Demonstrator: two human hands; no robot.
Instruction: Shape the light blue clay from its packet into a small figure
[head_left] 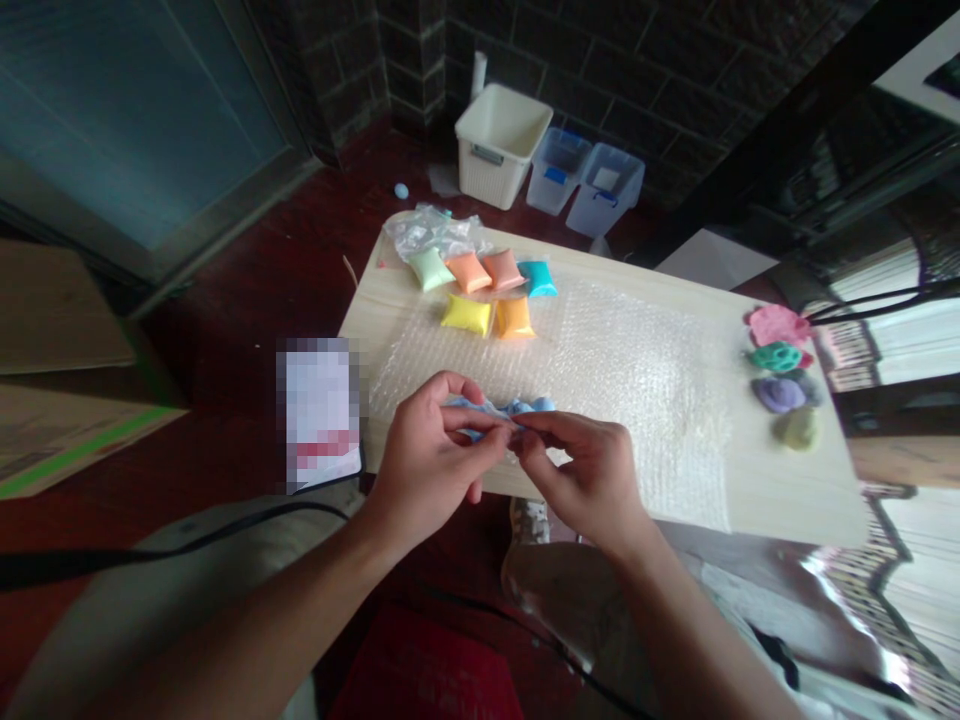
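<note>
Blue packet (480,405) near worktop (814,505) edge
Left hand (435,450) and right hand (589,468) pinch it, grip closed; red box (427,670) lettering unreadable.

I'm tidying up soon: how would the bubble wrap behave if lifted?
The bubble wrap would probably flop, being a thin sheet lying flat. It is likely light for its size, judging by its clear, bubbled surface. Lifting it could slide the yellow packet, which seems to rest on it.

Pkts (466,315) are lt green, orange, salmon, teal, yellow & amber; rt-edge lumps (780,394) pink, green, purple, grey & yellowish; near lumps (543,404) lt blue; bubble wrap (637,360) clear w/ dots.
</note>
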